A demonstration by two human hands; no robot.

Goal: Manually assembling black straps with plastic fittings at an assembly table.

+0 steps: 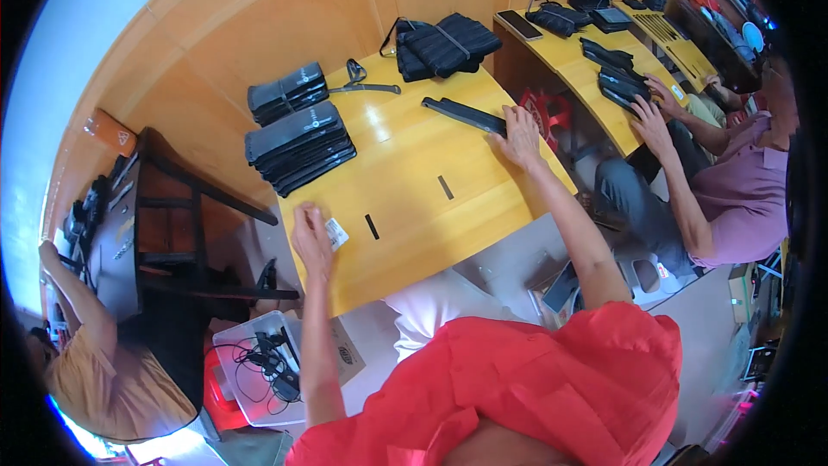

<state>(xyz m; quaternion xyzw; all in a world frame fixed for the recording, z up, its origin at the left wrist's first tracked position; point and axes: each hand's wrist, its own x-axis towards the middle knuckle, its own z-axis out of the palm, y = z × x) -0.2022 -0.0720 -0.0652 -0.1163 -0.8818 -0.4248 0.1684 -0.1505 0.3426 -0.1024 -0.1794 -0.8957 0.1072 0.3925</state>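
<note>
My left hand (312, 239) is at the near left edge of the yellow table, its fingers curled in. A small white printed label (336, 232) shows right beside it; whether the fingers hold anything is hidden. Farther right, my right hand (521, 140) has its thumb and fingers around the right end of a long, flat black folded pouch (464, 115), which lies slanted on the tabletop. Two piles of black folded pouches, a near one (297, 147) and a banded far one (289, 91), sit at the left.
A bound black bundle (444, 45) and a black strap (371, 87) lie along the back. Two dark strips (372, 226) mark the table (405, 250). A co-worker (733, 181) handles black pouches at the right table; another person (121, 371) sits left. A clear bin (259, 371) holds cables.
</note>
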